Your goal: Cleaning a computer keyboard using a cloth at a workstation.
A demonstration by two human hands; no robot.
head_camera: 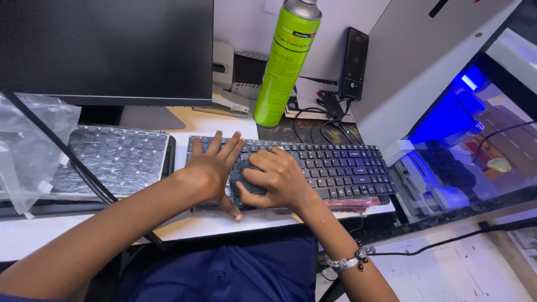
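Black keyboard [335, 165] on white worktop [196, 226], under both hands: left hand [210, 168] open, splayed flat, steadying it; right hand [274, 179] closed around dark cloth [241, 176], apparently mid-wipe; rightward keys likely next; green spray can [285, 61] stands beyond.

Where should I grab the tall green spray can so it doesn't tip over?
Hold the green spray can around the middle of its round body, coming from the front, the side nearest the keyboard. It stands upright, with a phone and cables close on its right and a wall behind it, so the front looks freest. The silver top is probably too narrow for a steady hold.
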